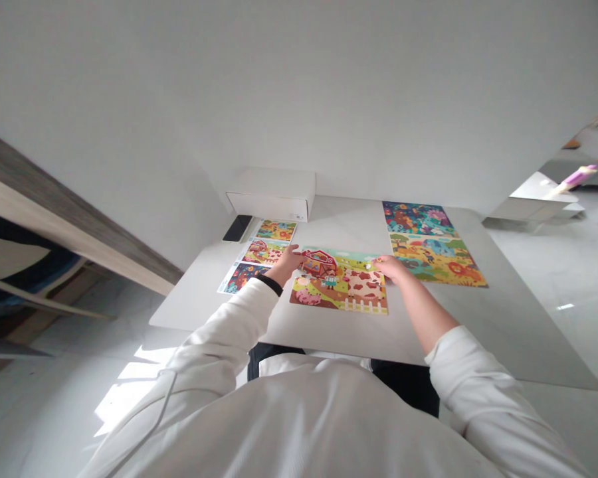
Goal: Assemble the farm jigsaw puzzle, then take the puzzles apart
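A pale wall (299,86) fills the top of the frame, and a white table (518,332) stretches below it. On the right I see a dark blue picture (418,219) with a yellow animal picture (436,259) under it. The farm picture (341,285) is just below the middle of the frame, near the table's front edge. A white box (272,186) sits left of the middle, by the wall, and below it lies a sheet (262,253) with three little pictures. The left hand (288,264) touches the farm picture at its top left, and the right hand (391,267) touches its top right. I can't tell if they pinch it. A black phone (237,228) lies beside the sheet.
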`<state>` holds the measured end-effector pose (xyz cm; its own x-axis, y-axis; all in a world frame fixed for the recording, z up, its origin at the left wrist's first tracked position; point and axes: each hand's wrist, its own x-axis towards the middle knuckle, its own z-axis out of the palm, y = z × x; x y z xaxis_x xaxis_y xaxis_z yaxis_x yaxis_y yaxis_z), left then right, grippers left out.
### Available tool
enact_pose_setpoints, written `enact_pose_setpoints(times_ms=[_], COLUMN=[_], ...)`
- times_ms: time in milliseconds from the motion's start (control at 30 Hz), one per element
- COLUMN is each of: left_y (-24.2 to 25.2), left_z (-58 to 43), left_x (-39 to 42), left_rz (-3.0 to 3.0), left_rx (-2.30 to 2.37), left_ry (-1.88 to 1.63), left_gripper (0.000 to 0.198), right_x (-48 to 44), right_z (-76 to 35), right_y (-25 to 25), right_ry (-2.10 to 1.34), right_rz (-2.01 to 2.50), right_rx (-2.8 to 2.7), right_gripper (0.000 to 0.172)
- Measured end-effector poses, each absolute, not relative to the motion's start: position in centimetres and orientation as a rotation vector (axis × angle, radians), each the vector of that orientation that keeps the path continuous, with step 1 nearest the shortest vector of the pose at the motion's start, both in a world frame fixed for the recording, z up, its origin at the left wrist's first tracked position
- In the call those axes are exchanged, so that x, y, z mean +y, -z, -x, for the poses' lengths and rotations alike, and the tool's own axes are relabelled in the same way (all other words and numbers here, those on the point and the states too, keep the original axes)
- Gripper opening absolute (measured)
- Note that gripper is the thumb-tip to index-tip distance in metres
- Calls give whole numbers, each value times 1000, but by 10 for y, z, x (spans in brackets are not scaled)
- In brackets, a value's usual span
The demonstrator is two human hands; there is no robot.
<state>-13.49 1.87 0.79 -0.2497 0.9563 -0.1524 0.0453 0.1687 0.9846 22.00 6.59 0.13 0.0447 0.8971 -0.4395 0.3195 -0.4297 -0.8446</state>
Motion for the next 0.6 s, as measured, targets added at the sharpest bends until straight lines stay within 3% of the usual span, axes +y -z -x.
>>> enact_pose_setpoints(times_ms=[333,600], left_y=[-30,-33], left_z=[132,131], left_x=[10,14], left_rz=[-1148,-1261], left_rx=[1424,1537], left_ry=[-1253,-1197], left_gripper=[51,46], right_x=[53,51], right_z=[-235,-214], right_y=[-28,-32], right_ry=[-1515,-1468], right_rz=[1444,1484], right_rx=[-1200,-1356], right_gripper=[32,33])
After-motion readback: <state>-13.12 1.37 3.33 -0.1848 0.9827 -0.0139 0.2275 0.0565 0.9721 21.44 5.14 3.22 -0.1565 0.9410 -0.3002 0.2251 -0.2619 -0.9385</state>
